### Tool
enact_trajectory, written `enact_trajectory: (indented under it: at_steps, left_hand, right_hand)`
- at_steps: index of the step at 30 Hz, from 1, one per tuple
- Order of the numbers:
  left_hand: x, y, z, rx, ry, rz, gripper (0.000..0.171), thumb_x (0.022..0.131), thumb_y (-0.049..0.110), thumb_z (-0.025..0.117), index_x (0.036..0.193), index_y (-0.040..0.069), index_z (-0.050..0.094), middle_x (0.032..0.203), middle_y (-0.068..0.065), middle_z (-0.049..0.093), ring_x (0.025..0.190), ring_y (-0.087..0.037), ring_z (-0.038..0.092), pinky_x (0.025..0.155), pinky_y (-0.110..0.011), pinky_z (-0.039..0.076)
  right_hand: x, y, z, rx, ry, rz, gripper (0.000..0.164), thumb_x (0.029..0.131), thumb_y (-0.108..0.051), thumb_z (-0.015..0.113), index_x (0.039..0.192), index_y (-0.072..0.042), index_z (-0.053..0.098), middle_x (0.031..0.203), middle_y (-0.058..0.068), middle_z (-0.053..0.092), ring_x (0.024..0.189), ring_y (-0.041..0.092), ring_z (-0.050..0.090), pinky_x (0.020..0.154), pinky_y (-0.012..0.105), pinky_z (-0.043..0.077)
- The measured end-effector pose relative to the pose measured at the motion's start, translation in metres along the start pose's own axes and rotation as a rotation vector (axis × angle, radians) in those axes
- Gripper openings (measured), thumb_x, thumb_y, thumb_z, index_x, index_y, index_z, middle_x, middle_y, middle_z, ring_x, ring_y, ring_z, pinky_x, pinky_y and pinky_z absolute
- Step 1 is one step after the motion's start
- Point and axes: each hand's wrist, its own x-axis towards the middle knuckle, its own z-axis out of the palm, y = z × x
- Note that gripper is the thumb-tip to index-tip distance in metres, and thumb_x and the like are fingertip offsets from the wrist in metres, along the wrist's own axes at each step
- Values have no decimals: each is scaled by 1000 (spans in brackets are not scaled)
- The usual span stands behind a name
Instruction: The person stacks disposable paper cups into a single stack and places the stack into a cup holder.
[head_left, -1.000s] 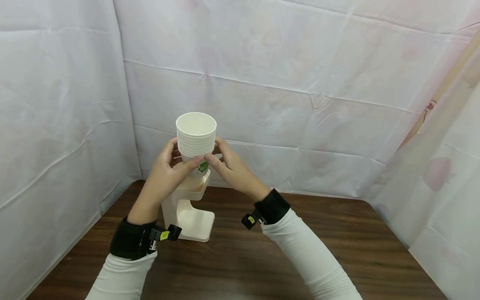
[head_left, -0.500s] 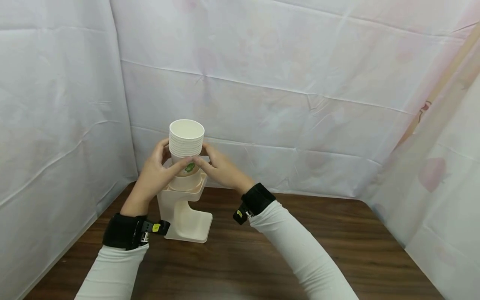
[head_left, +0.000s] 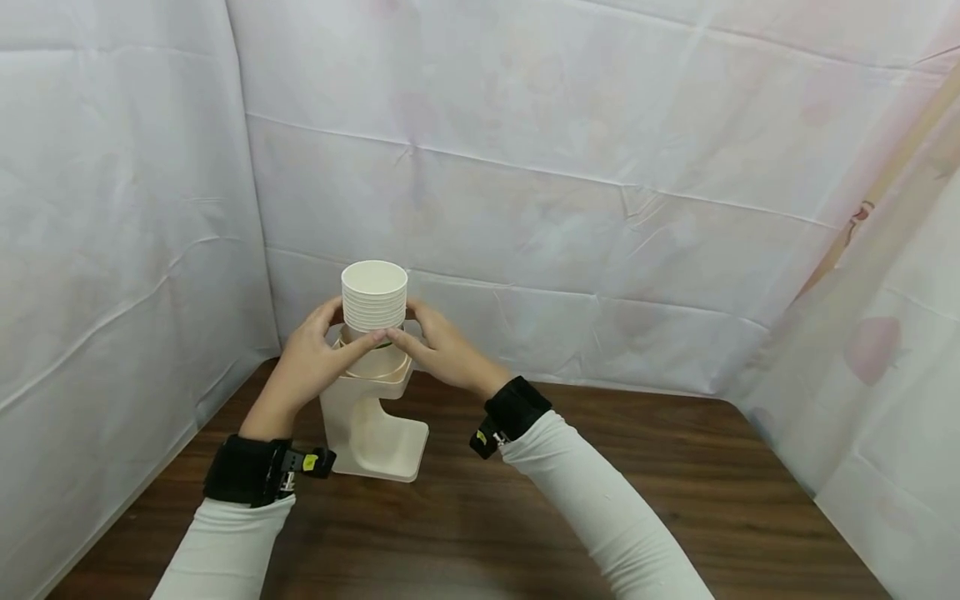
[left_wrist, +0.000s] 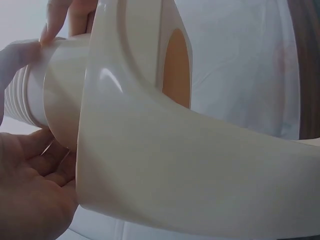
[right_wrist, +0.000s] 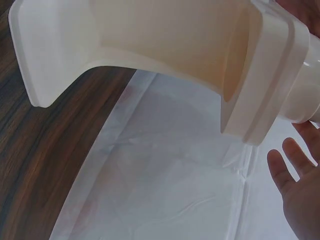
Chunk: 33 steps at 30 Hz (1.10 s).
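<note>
A stack of white paper cups (head_left: 374, 302) stands upright with its lower part inside the round collar (head_left: 380, 362) of a cream cup dispenser (head_left: 390, 442). My left hand (head_left: 311, 358) holds the stack from the left, and my right hand (head_left: 447, 348) holds it from the right. Both thumbs meet at the front, just below the stacked rims; the other fingers reach behind and are partly hidden. In the left wrist view, ribbed rims (left_wrist: 19, 102) show beside the collar (left_wrist: 64, 87). The right wrist view shows fingers (right_wrist: 298, 157) beside the dispenser's head (right_wrist: 270, 75).
The dispenser stands on a dark wooden table (head_left: 525, 517), its flat foot towards the front right. Pale curtains (head_left: 540, 208) hang behind the table and along both sides. Each wrist carries a black strap (head_left: 247, 471) with a small camera.
Both hands have lowered the cup stack and brought it slightly left, down into the dispenser's collar. The green print on the cups is now mostly covered. The dispenser stays in place.
</note>
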Motion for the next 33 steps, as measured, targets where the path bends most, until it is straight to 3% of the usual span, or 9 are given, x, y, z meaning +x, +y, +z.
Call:
enact_trajectory:
  at_steps: [9, 20, 28, 33]
  left_hand:
    - [-2, 1, -1, 19, 9, 7, 84, 89, 53, 72, 152, 8, 39, 146, -19, 45, 137, -40, 37, 104, -71, 29]
    - [-4, -2, 0, 35, 36, 21, 81, 89, 51, 73, 149, 5, 44, 142, -20, 49, 134, -41, 41, 103, -69, 31]
    - [-8, -13, 5, 45, 23, 28, 84, 90, 48, 74, 151, 2, 38, 145, -24, 43, 135, -42, 39, 102, -70, 31]
    - [-8, -15, 6, 77, 22, 43, 84, 90, 47, 73, 152, 2, 38, 142, -24, 44, 132, -41, 40, 100, -69, 33]
  right_hand:
    - [-3, -5, 1, -28, -3, 36, 63, 105, -41, 50, 154, -7, 29, 145, 10, 46, 136, 18, 41, 106, 41, 42]
    - [-1, -5, 4, -50, 40, -18, 69, 103, -37, 56, 157, -8, 23, 143, 13, 49, 132, 20, 47, 102, 37, 45]
    - [-3, 0, 10, -80, 45, -49, 67, 102, -36, 60, 155, -9, 29, 143, 8, 50, 134, 18, 45, 110, 37, 36]
    - [-4, 1, 12, -80, 47, -61, 67, 103, -35, 58, 156, -6, 27, 141, 8, 49, 130, 17, 46, 109, 36, 37]
